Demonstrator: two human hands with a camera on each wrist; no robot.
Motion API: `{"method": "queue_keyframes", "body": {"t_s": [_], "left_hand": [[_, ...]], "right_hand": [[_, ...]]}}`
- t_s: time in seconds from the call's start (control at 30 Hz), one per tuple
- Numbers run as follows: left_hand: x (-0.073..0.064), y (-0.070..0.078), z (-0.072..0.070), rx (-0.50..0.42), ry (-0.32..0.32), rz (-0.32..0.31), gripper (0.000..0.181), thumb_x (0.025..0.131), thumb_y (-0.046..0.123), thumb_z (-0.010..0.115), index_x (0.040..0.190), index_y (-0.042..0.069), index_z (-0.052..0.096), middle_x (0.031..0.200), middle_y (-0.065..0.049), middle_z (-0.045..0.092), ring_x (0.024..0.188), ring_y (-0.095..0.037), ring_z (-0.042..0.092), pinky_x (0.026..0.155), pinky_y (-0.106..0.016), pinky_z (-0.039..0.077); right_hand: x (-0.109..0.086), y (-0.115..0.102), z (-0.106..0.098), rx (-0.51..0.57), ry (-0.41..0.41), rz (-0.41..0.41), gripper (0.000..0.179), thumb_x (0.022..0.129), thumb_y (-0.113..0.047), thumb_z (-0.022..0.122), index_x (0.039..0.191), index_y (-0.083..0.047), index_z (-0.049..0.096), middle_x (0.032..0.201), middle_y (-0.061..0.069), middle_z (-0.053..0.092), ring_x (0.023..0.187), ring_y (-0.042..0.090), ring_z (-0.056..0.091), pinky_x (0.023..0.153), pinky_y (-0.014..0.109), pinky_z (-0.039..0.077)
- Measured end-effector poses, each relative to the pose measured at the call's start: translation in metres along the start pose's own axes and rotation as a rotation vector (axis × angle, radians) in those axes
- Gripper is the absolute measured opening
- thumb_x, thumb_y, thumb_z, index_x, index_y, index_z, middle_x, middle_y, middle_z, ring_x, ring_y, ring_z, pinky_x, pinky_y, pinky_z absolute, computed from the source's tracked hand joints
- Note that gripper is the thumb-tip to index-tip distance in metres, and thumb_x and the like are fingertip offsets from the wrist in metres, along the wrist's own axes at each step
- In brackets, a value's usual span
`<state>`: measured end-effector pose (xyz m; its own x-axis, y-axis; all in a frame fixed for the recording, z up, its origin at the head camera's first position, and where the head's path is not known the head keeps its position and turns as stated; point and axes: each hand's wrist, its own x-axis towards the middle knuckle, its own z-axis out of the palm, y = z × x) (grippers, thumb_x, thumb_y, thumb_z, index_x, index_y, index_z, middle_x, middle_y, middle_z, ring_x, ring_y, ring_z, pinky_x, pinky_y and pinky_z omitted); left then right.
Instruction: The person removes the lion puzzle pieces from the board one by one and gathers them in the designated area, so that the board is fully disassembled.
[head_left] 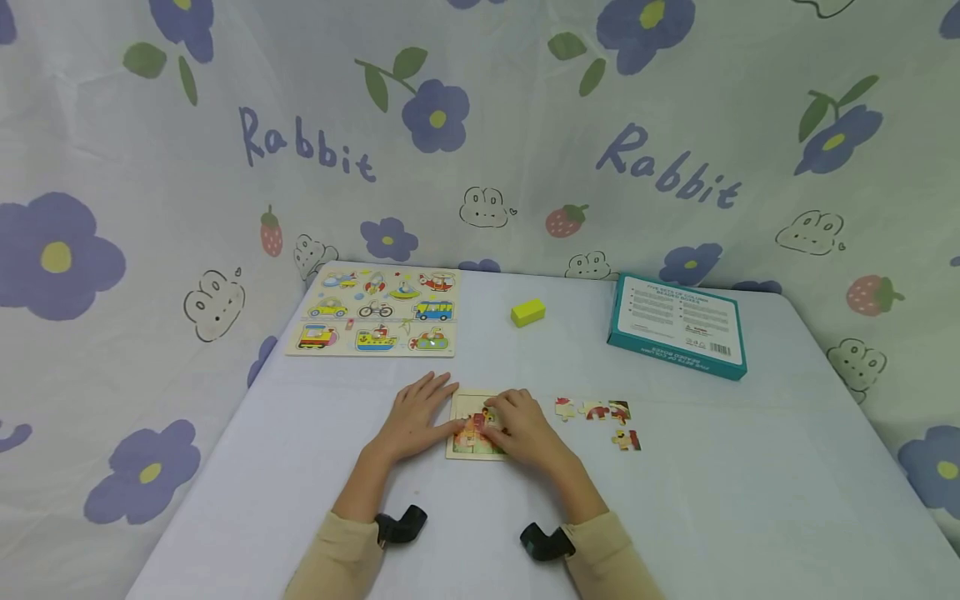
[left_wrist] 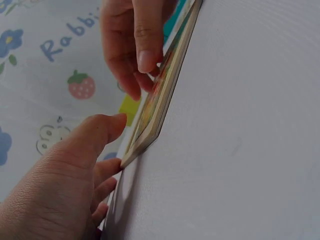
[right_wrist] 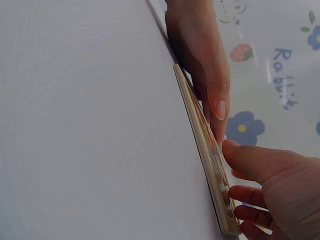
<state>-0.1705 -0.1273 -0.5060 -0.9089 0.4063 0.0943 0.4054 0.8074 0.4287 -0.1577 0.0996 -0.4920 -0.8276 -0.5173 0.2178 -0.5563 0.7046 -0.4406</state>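
Observation:
A small wooden jigsaw board (head_left: 471,457), partly filled with colourful pieces, lies between the hands in the head view. At its left edge the left hand (head_left: 417,421) is spread, its thumb reaching over the board and its fingertips beside the frame. My right hand (head_left: 528,427) hovers low over the board's right half, hiding part of the picture. In the right wrist view the right thumb (right_wrist: 252,159) and bent fingers stand apart, fingertips right at the pieces. Several loose jigsaw pieces (head_left: 596,410) lie right of the board, one (head_left: 626,440) a little nearer.
At the back left lies a vehicle puzzle board (head_left: 360,321). A yellow block (head_left: 528,312) sits at the back middle, and a teal box (head_left: 677,327) at the back right. The white table (head_left: 750,500) meets a patterned curtain (head_left: 517,108) behind. Both sleeves carry black wrist devices.

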Motion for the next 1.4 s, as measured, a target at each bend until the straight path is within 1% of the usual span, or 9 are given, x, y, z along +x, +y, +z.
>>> {"method": "queue_keyframes", "body": {"t_s": [0.1,0.2,0.27,0.37,0.53,0.67,0.83,1.17,1.4], "left_hand": [[0.001,0.000,0.000,0.004,0.002,0.002,0.071,0.082,0.063,0.050,0.138,0.020,0.043,0.147,-0.001,0.030,0.137,-0.024,0.016,0.104,-0.050,0.016],[0.001,-0.001,0.001,0.009,0.012,0.008,0.071,0.082,0.062,0.051,0.138,0.019,0.043,0.146,-0.002,0.031,0.136,-0.025,0.017,0.104,-0.051,0.017],[0.000,-0.001,0.002,0.014,0.019,0.011,0.070,0.082,0.061,0.052,0.138,0.019,0.044,0.146,-0.003,0.032,0.136,-0.026,0.018,0.103,-0.051,0.018],[0.000,-0.002,0.003,0.017,0.032,0.020,0.070,0.082,0.060,0.053,0.137,0.018,0.045,0.145,-0.003,0.033,0.136,-0.026,0.020,0.103,-0.051,0.019],[0.000,-0.004,0.004,0.027,0.031,0.023,0.071,0.081,0.062,0.052,0.137,0.019,0.045,0.146,-0.002,0.032,0.136,-0.026,0.019,0.103,-0.051,0.019],[0.000,-0.004,0.005,0.028,0.031,0.022,0.071,0.081,0.062,0.052,0.137,0.019,0.044,0.146,-0.002,0.032,0.136,-0.025,0.019,0.103,-0.050,0.018],[0.000,-0.005,0.005,0.017,0.050,0.037,0.068,0.082,0.058,0.055,0.136,0.019,0.045,0.145,-0.003,0.034,0.135,-0.026,0.021,0.102,-0.051,0.019],[-0.001,-0.004,0.004,0.010,0.054,0.048,0.065,0.083,0.054,0.056,0.136,0.018,0.046,0.144,-0.004,0.035,0.135,-0.027,0.021,0.102,-0.051,0.019],[-0.001,-0.002,0.003,0.013,0.057,0.049,0.063,0.084,0.053,0.056,0.136,0.017,0.046,0.144,-0.005,0.035,0.135,-0.028,0.022,0.102,-0.052,0.020]], "right_hand": [[-0.002,0.001,0.005,-0.032,0.041,-0.022,0.038,0.084,-0.034,0.066,0.111,-0.008,0.061,0.106,0.007,0.054,0.097,0.023,0.047,0.081,0.039,0.040],[-0.003,0.001,0.010,-0.078,0.075,-0.043,0.039,0.084,-0.035,0.065,0.112,-0.008,0.061,0.107,0.007,0.052,0.097,0.024,0.046,0.080,0.041,0.040],[-0.004,0.000,0.013,-0.097,0.085,-0.048,0.040,0.086,-0.035,0.063,0.114,-0.007,0.060,0.109,0.008,0.051,0.098,0.025,0.045,0.080,0.042,0.039],[-0.005,-0.001,0.016,-0.106,0.083,-0.030,0.040,0.088,-0.035,0.059,0.117,-0.007,0.059,0.112,0.008,0.050,0.100,0.025,0.043,0.081,0.042,0.038],[-0.007,-0.003,0.017,-0.082,0.089,0.002,0.039,0.087,-0.036,0.061,0.116,-0.010,0.061,0.113,0.006,0.050,0.102,0.023,0.043,0.084,0.041,0.037],[-0.007,-0.004,0.015,-0.061,0.110,-0.009,0.038,0.086,-0.035,0.063,0.114,-0.010,0.062,0.112,0.006,0.051,0.102,0.023,0.043,0.084,0.042,0.037],[-0.007,-0.004,0.014,-0.052,0.132,-0.028,0.037,0.084,-0.033,0.066,0.112,-0.009,0.063,0.111,0.007,0.051,0.101,0.024,0.043,0.083,0.043,0.037],[-0.007,0.000,0.018,0.003,0.120,-0.007,0.038,0.082,-0.034,0.068,0.111,-0.010,0.062,0.111,0.006,0.053,0.102,0.024,0.043,0.084,0.043,0.036],[-0.007,0.000,0.018,0.031,0.133,0.016,0.038,0.080,-0.033,0.071,0.110,-0.012,0.061,0.108,0.004,0.054,0.103,0.024,0.043,0.085,0.042,0.037]]}}
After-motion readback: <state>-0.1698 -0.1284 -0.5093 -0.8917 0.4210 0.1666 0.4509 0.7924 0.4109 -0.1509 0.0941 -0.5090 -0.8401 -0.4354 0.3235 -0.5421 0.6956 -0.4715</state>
